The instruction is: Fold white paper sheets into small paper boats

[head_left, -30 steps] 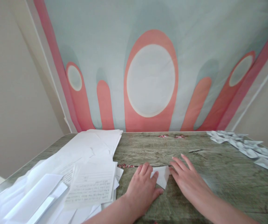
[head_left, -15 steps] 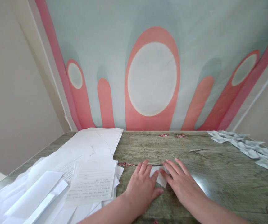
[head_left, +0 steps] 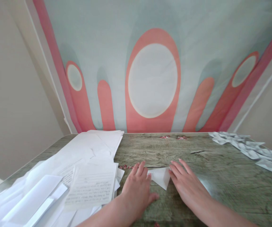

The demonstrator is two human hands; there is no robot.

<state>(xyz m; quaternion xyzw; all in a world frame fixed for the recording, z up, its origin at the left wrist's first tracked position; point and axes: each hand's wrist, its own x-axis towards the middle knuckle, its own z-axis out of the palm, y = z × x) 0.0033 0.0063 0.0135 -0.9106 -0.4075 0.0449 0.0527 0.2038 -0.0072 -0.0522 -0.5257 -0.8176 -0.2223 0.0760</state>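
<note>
A small folded piece of white paper (head_left: 161, 178), roughly triangular, lies on the wood-patterned table (head_left: 154, 151) between my two hands. My left hand (head_left: 137, 185) rests palm down at the paper's left corner, fingers stretched out and thumb spread to the side. On the opposite side, my right hand (head_left: 185, 179) lies with its fingers extended, its fingertips at the paper's right edge. Neither hand is closed around the paper. The fingertips cover small parts of its left and right ends.
A stack of white sheets (head_left: 100, 142) and loose papers (head_left: 31, 198) spreads over the table's left side, with handwritten sheets (head_left: 92, 186) nearest my left hand. Several folded white paper pieces (head_left: 251, 149) lie in a row at the far right. A patterned wall covering (head_left: 153, 126) stands behind the table.
My hands have moved apart, the left one leftward and the right one slightly rightward. More of the folded paper shows between them now.
</note>
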